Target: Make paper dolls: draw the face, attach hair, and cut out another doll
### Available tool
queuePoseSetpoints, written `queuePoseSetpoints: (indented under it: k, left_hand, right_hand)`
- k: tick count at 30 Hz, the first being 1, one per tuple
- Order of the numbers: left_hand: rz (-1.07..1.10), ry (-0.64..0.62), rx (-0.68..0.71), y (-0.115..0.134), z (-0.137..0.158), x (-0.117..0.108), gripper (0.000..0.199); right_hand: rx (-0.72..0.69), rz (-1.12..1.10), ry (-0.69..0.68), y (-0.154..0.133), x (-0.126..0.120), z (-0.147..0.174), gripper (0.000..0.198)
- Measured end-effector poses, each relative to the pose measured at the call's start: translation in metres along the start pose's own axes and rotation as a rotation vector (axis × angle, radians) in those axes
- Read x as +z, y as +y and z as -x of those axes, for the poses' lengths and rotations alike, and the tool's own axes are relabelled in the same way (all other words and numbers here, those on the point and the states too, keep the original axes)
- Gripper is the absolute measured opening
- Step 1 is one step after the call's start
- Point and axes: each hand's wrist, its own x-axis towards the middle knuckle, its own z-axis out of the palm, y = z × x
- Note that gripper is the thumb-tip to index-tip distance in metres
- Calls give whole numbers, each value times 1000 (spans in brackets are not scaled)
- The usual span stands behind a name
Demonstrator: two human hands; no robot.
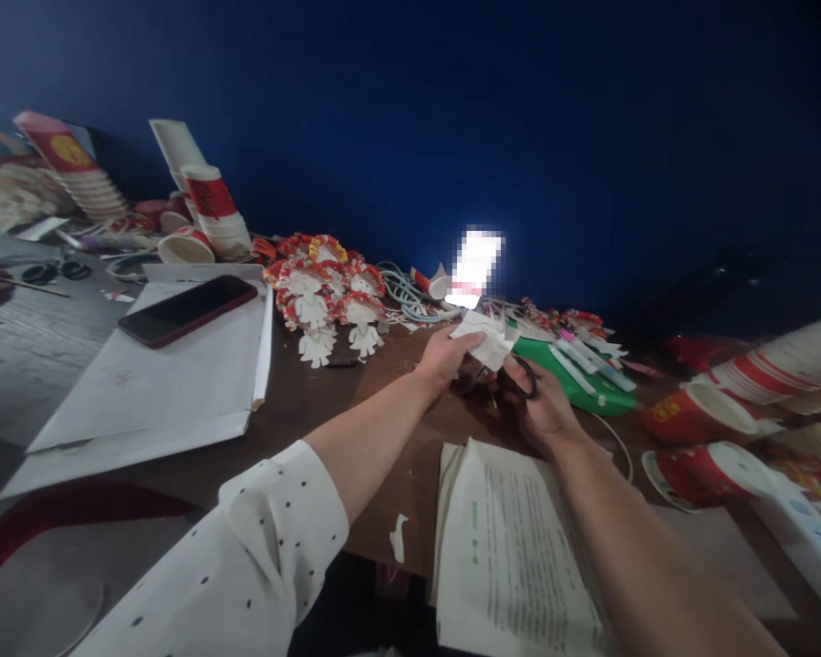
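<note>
Over the brown bench (376, 411), I see the person's left hand (444, 354) pinching a piece of white paper (485, 342), and the right hand (545, 406) gripping black-handled scissors (532, 372) just beside it. Paper dolls (313, 308) cluster leftward; a printed booklet (513, 547) lies nearer the person.

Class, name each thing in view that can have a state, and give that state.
White paper, held in the left hand
Scissors, held in the right hand; blades unclear
Smartphone, lying flat, screen dark
Book, lying with print facing up
Paper dolls, cut out, clustered
Paper cup stack, nested
Bright panel, glowing
</note>
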Motion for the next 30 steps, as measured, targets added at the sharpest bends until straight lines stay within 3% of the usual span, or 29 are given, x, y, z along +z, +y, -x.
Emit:
queuePoseSetpoints:
  k: [10, 30]
  left_hand:
    - [18, -62, -64, 5, 4, 1, 24]
    - [8, -73, -50, 1, 1, -1, 19]
  right_hand:
    - [24, -68, 42, 0, 1, 1, 35]
    - [25, -84, 88, 5, 0, 0, 33]
